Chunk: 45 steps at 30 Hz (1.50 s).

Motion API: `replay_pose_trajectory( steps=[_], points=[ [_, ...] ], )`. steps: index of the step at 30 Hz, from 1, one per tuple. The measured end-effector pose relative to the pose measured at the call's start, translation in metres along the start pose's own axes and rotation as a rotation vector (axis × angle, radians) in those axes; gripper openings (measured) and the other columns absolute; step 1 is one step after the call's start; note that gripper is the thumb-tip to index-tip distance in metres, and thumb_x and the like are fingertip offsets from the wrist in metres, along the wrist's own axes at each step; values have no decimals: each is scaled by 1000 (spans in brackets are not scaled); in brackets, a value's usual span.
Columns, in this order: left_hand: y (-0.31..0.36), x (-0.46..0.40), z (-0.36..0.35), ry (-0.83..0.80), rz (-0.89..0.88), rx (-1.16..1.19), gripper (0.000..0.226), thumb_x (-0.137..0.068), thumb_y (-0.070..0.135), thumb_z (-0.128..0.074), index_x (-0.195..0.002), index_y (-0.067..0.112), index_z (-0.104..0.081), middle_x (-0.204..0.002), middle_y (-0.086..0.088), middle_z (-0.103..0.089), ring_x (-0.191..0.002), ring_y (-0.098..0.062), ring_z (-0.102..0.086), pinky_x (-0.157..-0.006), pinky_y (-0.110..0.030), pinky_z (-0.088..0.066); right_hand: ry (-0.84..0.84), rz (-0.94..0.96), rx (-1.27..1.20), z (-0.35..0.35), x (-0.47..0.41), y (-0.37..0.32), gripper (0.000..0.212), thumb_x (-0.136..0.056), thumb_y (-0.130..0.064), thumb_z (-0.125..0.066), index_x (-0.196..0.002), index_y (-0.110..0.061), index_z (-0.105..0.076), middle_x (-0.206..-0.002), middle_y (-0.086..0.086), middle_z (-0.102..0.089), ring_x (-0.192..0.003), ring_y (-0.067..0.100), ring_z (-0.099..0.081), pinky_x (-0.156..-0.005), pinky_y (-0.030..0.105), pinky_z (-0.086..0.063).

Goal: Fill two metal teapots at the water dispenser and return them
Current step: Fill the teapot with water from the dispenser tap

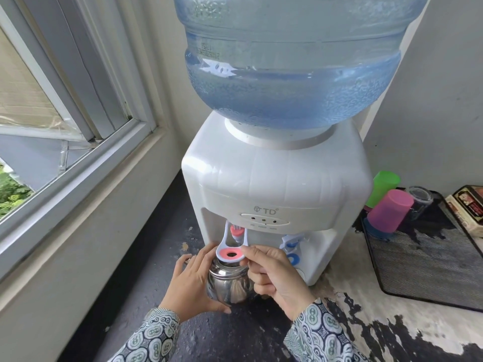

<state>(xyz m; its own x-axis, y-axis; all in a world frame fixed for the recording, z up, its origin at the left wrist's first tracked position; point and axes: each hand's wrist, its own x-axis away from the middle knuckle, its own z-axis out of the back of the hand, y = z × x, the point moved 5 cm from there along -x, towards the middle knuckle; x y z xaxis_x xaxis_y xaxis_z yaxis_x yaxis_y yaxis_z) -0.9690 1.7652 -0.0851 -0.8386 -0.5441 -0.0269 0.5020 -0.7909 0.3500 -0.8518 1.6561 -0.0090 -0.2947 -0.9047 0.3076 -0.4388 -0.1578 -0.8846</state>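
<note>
A shiny metal teapot point(230, 284) sits under the red tap lever point(231, 250) of the white water dispenser point(277, 189), at its front left. The left hand point(192, 282) cups the pot's side, fingers wrapped round it. The right hand point(274, 275) grips the pot's other side — thumb touching the lever's edge. A second tap, blue point(290, 246), hangs just right of the red one.
</note>
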Motion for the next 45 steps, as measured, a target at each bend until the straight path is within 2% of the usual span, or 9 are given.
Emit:
replay_pose_trajectory(
  steps=[7,12,16,21,27,34,38,40,45],
  points=[
    [-3,1,-2,-9,16,7,126,-34,88,-56,-138,38,-5,-143,15,-30,-124,0,-32,-104,-26,-6,53,69,417,7,-4,10,29,-89,-17,-54,-61,-12,-48,-37,-11,-41,-33,2,-31,-36,11,-23],
    [0,1,1,-8,0,-9,123,-37,85,-60,-131,49,12,-142,24,-11,-126,6,-23,-106,-25,2,112,149,664,13,-14,16,27,-89,-19,-53,-64,-10,-46,-59,0,-52,-53,8,-42,-50,14,-34],
    [0,3,0,20,5,-19,123,-38,86,-59,-133,48,8,-145,18,-19,-129,-6,-35,-106,-26,2,114,150,759,14,-17,21,27,-91,-23,-48,-67,-13,-43,-67,8,-49,-60,13,-42,-55,22,-33],
    [0,4,-2,51,-10,-14,123,-38,86,-59,-135,50,8,-148,12,-24,-129,-8,-38,-106,-28,-1,183,113,985,23,-23,17,36,-92,-29,-43,-59,-21,-30,-55,-5,-37,-54,12,-38,-54,31,-31],
    [0,5,-3,59,-5,-15,123,-39,84,-61,-138,44,0,-148,15,-20,-131,-2,-28,-107,-29,-1,236,141,1316,16,-28,1,22,-96,-27,-31,-79,-15,-39,-71,1,-46,-71,24,-46,-66,35,-39],
    [0,12,-10,51,-5,-19,122,-37,83,-61,-137,29,-19,-145,7,-31,-124,-8,-44,-109,-28,1,296,78,1237,25,-12,30,32,-94,-45,-28,-106,-15,-33,-102,12,-62,-85,33,-62,-67,40,-49],
    [3,19,-20,24,28,-51,116,-33,81,-63,-126,15,-38,-142,1,-32,-112,-16,-57,-110,-31,-1,219,-181,882,43,-8,64,73,-87,-60,-33,-143,-23,-6,-154,8,-17,-130,32,-40,-85,48,-54],
    [4,21,-23,32,41,-65,114,-32,78,-67,-122,13,-39,-142,-1,-30,-115,-16,-54,-111,-33,-1,173,-218,627,42,-6,71,76,-88,-55,-39,-145,-25,1,-156,3,-5,-136,30,-30,-80,44,-57],
    [6,25,-27,113,-22,-142,107,-38,72,-72,-117,10,-37,-153,-1,-11,-119,-23,-52,-110,-42,-3,135,-191,343,36,-5,75,61,-91,-28,-48,-141,-23,-13,-126,4,-37,-100,15,-48,-87,45,-54]
  ],
)
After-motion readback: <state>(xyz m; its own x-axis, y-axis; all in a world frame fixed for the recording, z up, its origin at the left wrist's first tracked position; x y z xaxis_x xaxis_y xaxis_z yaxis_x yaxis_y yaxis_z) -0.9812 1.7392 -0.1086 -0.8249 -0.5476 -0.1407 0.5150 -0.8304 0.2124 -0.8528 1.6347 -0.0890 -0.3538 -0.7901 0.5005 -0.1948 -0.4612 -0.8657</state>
